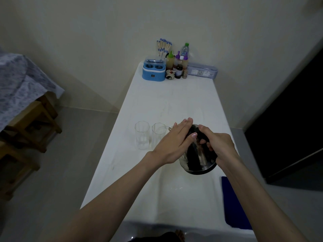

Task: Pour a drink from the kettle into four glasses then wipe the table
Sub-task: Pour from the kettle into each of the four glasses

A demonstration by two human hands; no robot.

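Observation:
A steel kettle with a black base is lifted and tipped forward over the white table. My right hand grips its black handle. My left hand lies flat with fingers straight on the kettle's lid and side. Two clear empty-looking glasses stand left of the kettle: one at the far left and one beside it, partly behind my left hand. The rim of another glass peeks out behind my left fingers; the rest is hidden. A blue cloth lies at the table's near right edge.
At the far end stand a blue appliance, several sauce bottles, a holder of chopsticks and a flat plastic box. Wooden stools and a patterned cloth are on the left. A dark door is on the right.

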